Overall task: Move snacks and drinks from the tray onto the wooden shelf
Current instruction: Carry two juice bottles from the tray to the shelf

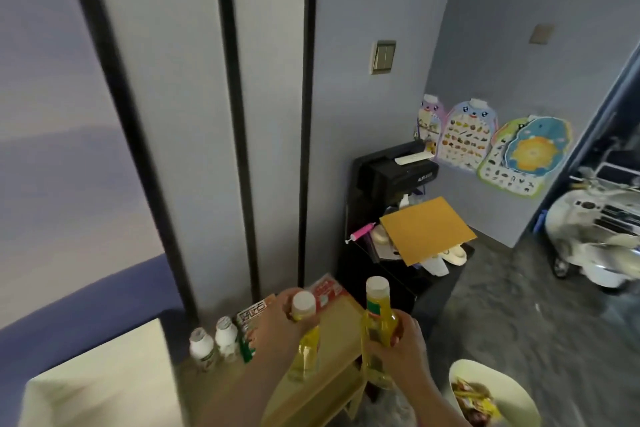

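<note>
My left hand (280, 326) grips a yellow drink bottle (305, 350) with a white cap just over the top of the wooden shelf (343, 322). My right hand (401, 350) holds a second, taller yellow bottle (377, 326) upright at the shelf's right edge. Two small white bottles (213, 345) and red-and-green snack packets (251, 326) stand on the shelf top by the wall. The white tray (509, 388) lies at the lower right with several yellow and red snack packets (474, 399) in it.
Wall panels with black strips rise right behind the shelf. A black stand with a printer (394, 170) and a brown board (427, 229) is beyond it. A white ride-on toy (595, 236) stands at the right on the grey floor. A pale surface (104, 388) fills the lower left.
</note>
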Motion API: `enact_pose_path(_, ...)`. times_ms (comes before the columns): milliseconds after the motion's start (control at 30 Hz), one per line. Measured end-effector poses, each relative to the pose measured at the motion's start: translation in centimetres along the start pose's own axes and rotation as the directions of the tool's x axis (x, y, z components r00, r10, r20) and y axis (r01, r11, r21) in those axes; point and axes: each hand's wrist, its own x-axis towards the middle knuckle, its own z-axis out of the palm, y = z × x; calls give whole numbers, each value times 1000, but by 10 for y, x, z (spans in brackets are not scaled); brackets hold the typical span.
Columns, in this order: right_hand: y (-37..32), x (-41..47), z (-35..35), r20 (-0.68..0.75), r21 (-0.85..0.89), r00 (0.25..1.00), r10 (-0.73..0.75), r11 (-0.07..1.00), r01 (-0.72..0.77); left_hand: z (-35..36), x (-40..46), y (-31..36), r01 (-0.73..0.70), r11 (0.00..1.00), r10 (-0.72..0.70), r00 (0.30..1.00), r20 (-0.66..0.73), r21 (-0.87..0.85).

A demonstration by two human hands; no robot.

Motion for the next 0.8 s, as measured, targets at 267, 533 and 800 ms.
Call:
enact_pose_path(267, 15, 147, 13, 188, -37, 982, -1, 999, 8, 101, 104, -21, 99, 986, -81, 987, -140, 131)
enact_pose_path(533, 38, 223, 57, 435, -68, 901, -11, 997, 44, 147, 154, -50, 188, 963, -147, 966, -211, 193)
enact_pose_path(800, 52, 258, 84, 632, -142, 775, -7, 982, 124, 158, 165, -67, 251, 937, -185, 946, -266, 241)
